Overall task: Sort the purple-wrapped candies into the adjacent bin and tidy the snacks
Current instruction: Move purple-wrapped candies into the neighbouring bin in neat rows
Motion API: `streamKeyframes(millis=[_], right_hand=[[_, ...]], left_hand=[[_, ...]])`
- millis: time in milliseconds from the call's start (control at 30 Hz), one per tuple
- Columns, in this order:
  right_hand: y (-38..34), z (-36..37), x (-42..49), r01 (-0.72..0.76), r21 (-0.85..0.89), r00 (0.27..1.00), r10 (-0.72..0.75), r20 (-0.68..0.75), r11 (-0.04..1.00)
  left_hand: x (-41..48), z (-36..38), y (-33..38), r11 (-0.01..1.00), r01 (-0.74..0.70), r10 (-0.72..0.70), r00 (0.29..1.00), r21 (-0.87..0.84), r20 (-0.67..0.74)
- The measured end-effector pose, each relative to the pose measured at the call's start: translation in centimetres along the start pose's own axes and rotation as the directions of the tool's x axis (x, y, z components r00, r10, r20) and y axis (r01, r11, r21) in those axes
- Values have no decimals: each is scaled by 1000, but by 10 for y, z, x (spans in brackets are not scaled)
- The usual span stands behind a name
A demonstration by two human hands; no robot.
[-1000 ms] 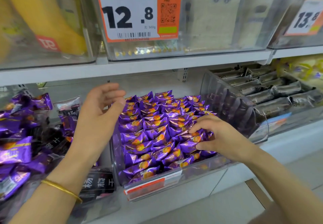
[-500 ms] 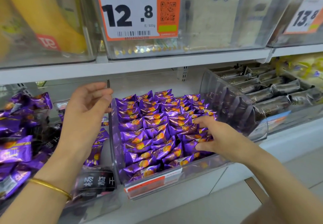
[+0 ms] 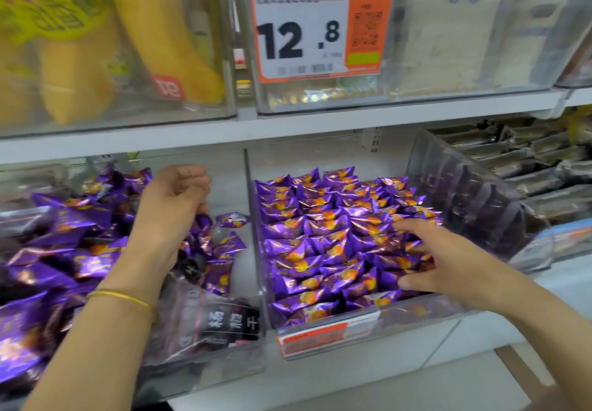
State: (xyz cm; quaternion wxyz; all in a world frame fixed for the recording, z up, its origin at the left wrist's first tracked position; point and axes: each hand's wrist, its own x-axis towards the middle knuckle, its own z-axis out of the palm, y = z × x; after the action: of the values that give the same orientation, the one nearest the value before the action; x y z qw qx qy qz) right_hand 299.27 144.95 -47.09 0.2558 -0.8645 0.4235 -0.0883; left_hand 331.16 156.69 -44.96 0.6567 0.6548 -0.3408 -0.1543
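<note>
Since 1 s ago the L hand (image 3: 173, 205) has gone left, off the wall btw the two bins & over the left bin (image 3: 224, 365). Its fingers are curled in now; before they were spread. Can't tell if they hold a candy. The R hand (image 3: 448, 260) has stayed in the middle bin (image 3: 352, 321), w/ its fingers spread wider.

The R hand lies flat, fingers straight & open, on the purple candies (image 3: 320, 228) near the front right corner of the middle bin. It grips nothing. Those candies lie in neat rows & fill that bin front to back.

The loose candies (image 3: 64, 224) lie in a messy heap in the left bin. Dark packs (image 3: 230, 324) w/ white writing lie mixed in at its front right corner. One single candy (image 3: 232, 219) lies alone by the right wall of the left bin, near the back. A gold bangle (image 3: 121, 297) sits on the L wrist.

On the shelf (image 3: 288, 125) above stand a price tag (image 3: 301, 26) w/ 12.8 & yellow packs (image 3: 160, 26) at the left. Grey packs (image 3: 528, 167) fill the bin at the right.
</note>
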Motion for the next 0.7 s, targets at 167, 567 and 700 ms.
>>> streamKeyframes(millis=[167, 567, 700], right_hand=[[-2, -5, -1, 40, 121, 991, -23, -134, 992], [-52, 12, 9, 267, 208, 900, -166, -403, 941], [-59, 17, 14, 286, 224, 903, -184, -389, 932]], left_hand=[[6, -16, -26, 892, -29, -122, 945, 450, 304], [20, -3, -53, 359, -536, -544, 545, 764, 638], [23, -6, -63, 451, -500, -513, 532, 739, 673]])
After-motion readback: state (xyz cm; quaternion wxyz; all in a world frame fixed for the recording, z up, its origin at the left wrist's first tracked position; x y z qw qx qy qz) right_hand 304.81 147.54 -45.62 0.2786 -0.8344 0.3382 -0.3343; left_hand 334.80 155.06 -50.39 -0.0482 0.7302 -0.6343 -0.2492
